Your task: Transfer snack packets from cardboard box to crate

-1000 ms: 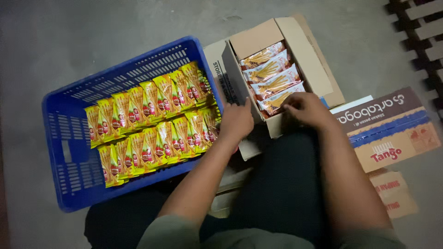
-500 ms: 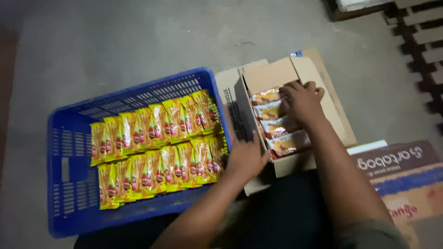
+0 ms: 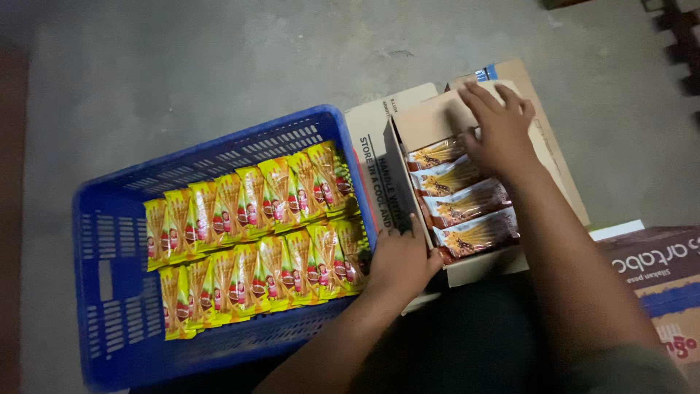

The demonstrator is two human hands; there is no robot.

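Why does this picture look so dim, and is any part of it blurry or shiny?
Head view: light is weak, and the concrete floor fades to near black at the corners. The yellow snack packets in the blue crate are soft and slightly smeared. Small glints show on the brown packets in the cardboard box. The right hand and left hand look fairly sharp.

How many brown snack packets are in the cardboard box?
4 brown packets show in the cardboard box, stacked in a column: top, second, third, bottom. The right hand may hide more.
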